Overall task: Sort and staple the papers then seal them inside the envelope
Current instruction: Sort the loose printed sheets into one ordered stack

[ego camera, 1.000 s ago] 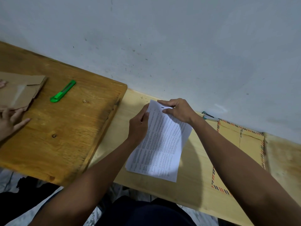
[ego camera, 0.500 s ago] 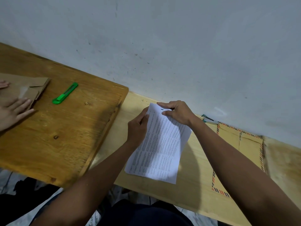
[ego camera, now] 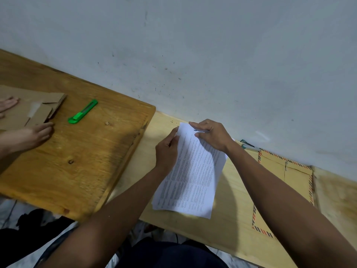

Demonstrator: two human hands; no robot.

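A stack of printed white papers [ego camera: 193, 178] lies on the pale wooden table [ego camera: 231, 219], its top end near the wall. My left hand [ego camera: 167, 151] pinches the stack's upper left edge. My right hand [ego camera: 211, 135] grips the top right corner, thumb under and fingers over. A brown envelope [ego camera: 297, 178] with a red-and-blue striped border lies flat to the right, partly hidden by my right forearm. A small stapler [ego camera: 248, 145] rests by the wall just above the envelope's top left corner.
A darker wooden table [ego camera: 77, 161] adjoins on the left, carrying a green utility knife [ego camera: 83, 112] and flattened cardboard [ego camera: 29, 111]. Another person's hands [ego camera: 32, 133] press on the cardboard. A grey wall runs close behind both tables.
My hands and the papers have stayed almost still, only the grip shifting slightly. The other person's hands have moved over the cardboard on the left.
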